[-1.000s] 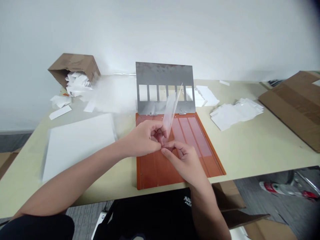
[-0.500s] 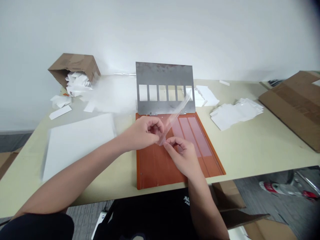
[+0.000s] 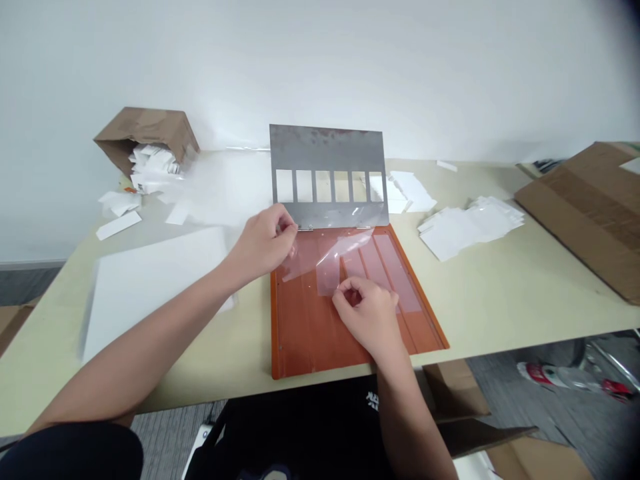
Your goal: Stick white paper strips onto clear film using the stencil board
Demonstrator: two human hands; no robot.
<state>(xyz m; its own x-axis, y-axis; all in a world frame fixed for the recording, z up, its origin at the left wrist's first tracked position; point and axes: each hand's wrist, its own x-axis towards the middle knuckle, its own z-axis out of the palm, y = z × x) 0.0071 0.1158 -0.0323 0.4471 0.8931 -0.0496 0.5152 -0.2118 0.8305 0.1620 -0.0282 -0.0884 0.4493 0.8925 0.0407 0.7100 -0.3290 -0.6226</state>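
Head camera view, looking down over a person's two bare forearms reaching across a pale yellow tabletop. Both hands are gripping a thin transparent plastic film, which is hanging just above the upper half of a flat orange-brown grooved board. The left hand is pinching the film's upper left edge between thumb and fingertips, near the board's far left corner. The right hand is curled closed, pinching the film's lower edge close to the board's surface. Between the two hands the film is sagging and rippling, catching glare. It is looking very light, floppy and slick, likely to crease, cling or slip, so the edges and corners seem the safest places to hold, with fingertips only.

Pale glossy strips are lying in the board's right-hand channels, beside the right hand. A grey metal plate with six rectangular windows is standing upright, seemingly hinged along the board's far edge. To the left, a stack of large white sheets is resting on the tabletop, and behind it a tipped brown cardboard box is spilling white paper scraps. To the right, a loose pile of small white cards is lying near a large flattened cardboard carton.
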